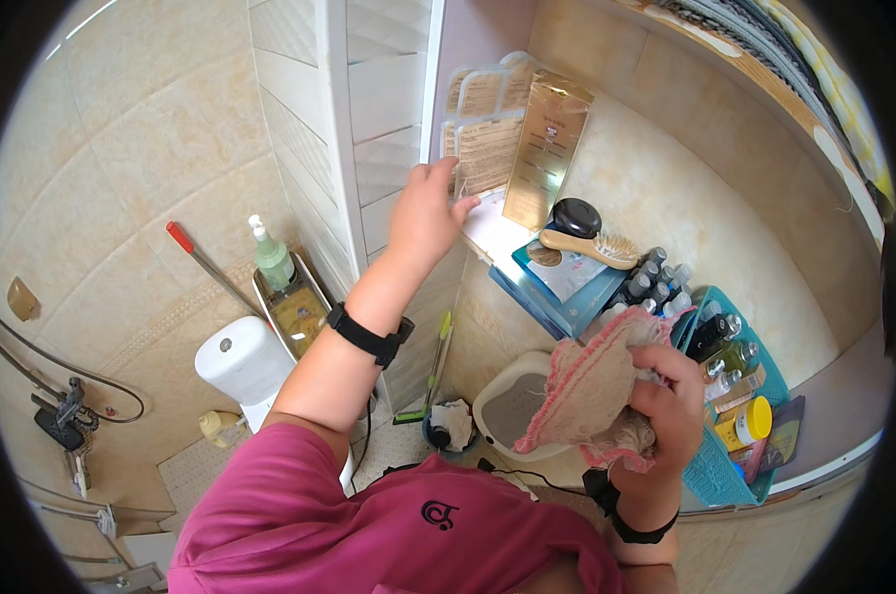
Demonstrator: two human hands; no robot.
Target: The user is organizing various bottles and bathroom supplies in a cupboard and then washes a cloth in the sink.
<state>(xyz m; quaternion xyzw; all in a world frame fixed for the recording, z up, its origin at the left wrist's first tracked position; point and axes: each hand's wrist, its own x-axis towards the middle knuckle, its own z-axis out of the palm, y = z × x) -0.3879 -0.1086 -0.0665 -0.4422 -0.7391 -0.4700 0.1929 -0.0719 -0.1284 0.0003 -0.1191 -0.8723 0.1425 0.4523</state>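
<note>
My right hand grips a bunched beige cloth with a frayed pink edge, held over the near side of the shelf. My left hand is raised at the shelf's left end with its fingers apart and nothing in it. Just beyond it stand clear-edged packs with printed beige panels. A tall gold box leans beside them. Next to the box lie a round black case and a wooden hairbrush, the brush resting on flat blue packs.
Several small bottles crowd the shelf beside a teal plastic basket holding more bottles and a yellow jar. Below are a pale basin and a small bin. A white toilet stands left, past a white partition.
</note>
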